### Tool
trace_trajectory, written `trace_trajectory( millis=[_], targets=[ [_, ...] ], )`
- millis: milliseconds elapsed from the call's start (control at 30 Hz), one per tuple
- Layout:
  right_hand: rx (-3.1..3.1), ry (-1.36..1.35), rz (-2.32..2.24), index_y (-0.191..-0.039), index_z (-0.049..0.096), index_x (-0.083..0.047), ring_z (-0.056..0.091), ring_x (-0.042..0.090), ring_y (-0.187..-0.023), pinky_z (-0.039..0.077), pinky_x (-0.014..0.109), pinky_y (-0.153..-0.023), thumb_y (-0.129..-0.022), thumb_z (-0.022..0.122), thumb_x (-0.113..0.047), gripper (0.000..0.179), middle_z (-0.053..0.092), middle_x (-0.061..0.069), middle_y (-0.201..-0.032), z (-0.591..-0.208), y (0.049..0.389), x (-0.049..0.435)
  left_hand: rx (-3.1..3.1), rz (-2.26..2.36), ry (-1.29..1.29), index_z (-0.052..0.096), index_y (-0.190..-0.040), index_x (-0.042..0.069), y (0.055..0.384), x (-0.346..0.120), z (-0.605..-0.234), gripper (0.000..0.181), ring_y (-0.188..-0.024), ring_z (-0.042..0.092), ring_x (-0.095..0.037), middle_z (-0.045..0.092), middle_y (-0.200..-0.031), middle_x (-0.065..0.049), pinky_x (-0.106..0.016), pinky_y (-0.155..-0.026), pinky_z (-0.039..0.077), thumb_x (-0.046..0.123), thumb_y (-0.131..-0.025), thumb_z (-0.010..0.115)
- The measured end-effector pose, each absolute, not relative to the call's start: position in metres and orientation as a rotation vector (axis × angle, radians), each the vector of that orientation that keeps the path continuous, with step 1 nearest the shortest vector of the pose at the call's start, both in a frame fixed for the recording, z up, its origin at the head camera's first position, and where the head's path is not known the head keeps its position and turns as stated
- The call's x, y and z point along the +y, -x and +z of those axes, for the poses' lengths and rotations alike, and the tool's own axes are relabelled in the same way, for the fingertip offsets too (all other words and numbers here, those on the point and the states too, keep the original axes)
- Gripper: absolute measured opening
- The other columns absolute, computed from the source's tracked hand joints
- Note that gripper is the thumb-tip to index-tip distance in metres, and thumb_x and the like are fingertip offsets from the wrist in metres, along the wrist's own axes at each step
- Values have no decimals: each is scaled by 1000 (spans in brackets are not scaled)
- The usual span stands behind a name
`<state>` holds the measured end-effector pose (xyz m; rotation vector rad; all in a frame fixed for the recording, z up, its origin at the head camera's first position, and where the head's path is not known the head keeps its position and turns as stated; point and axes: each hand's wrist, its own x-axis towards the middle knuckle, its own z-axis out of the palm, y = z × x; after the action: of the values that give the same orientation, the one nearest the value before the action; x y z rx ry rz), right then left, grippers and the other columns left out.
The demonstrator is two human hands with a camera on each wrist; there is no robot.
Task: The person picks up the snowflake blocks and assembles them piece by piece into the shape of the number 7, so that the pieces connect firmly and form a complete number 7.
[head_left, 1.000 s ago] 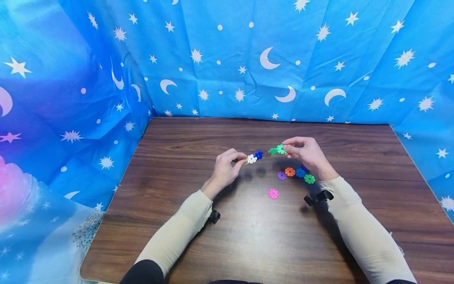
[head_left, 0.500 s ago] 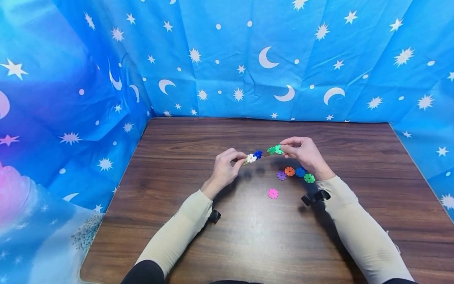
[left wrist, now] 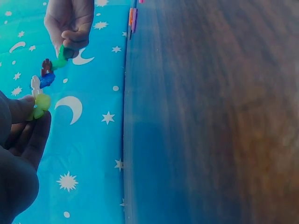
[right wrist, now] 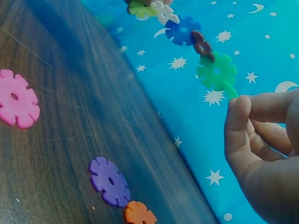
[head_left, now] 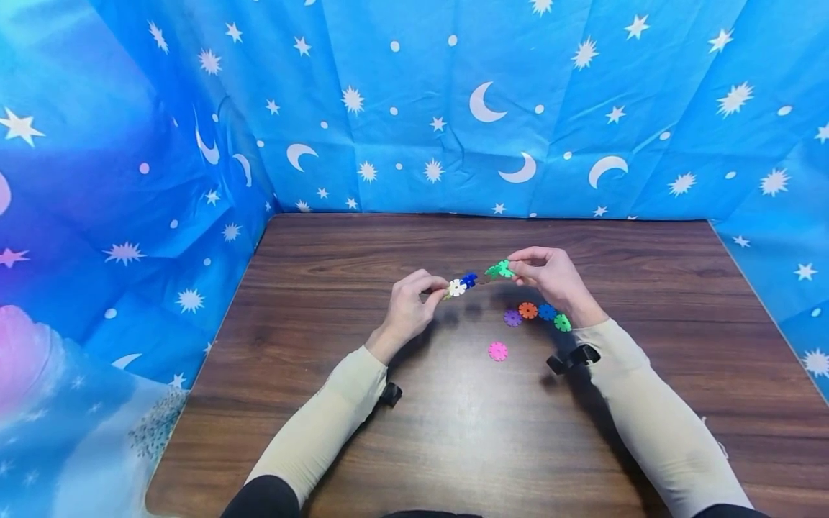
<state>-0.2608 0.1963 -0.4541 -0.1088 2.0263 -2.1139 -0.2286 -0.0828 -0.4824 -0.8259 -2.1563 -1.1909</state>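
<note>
A short chain of interlocked, notched plastic discs hangs between both hands above the table. In the left wrist view, my left hand [head_left: 406, 308] pinches the yellow disc [left wrist: 42, 101] at one end between thumb and fingers. From there run a white disc [head_left: 457, 288], a dark blue disc [right wrist: 183, 31], a brown disc [right wrist: 202, 45] and a green disc [right wrist: 217, 71]. At the other end, thumb and index finger of my right hand [head_left: 550, 279] pinch a second green disc [head_left: 504, 268], seen nearly edge-on in the right wrist view.
On the wooden table [head_left: 466, 446] below the right hand lie a purple disc [head_left: 512, 318], an orange disc [head_left: 527, 310], a blue disc [head_left: 547, 311] and a green disc [head_left: 562, 323] in a row. Nearer stands out a pink disc [head_left: 498, 351]. A starry blue cloth [head_left: 401, 129] hangs behind.
My right hand has shifted slightly left, and the green end of the chain has tilted a little. A dark disc seen earlier beside the right wrist is now hidden. The left hand stays nearly still.
</note>
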Motion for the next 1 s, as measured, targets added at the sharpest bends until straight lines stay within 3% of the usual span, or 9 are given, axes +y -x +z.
trace_trajectory(
  millis=[533, 1000],
  targets=[
    [2135, 76, -2131, -103, 69, 7, 64, 14, -66, 59, 23, -62, -87, 73, -9, 23, 70, 3, -84, -453, 257, 188, -2179, -1159, 805, 75, -85, 5, 228, -82, -482, 9, -68, 62, -13, 68, -76, -4, -22, -63, 55, 0, -78, 78],
    [2442, 123, -1955, -105, 68, 7, 66, 14, -69, 60, 27, -64, -88, 73, -12, 27, 70, -4, -82, -444, 253, 180, -2229, -1090, 813, 75, -85, 5, 230, -83, -483, 8, -66, 60, -12, 67, -76, -3, -21, -60, 52, -1, -80, 76]
  ],
)
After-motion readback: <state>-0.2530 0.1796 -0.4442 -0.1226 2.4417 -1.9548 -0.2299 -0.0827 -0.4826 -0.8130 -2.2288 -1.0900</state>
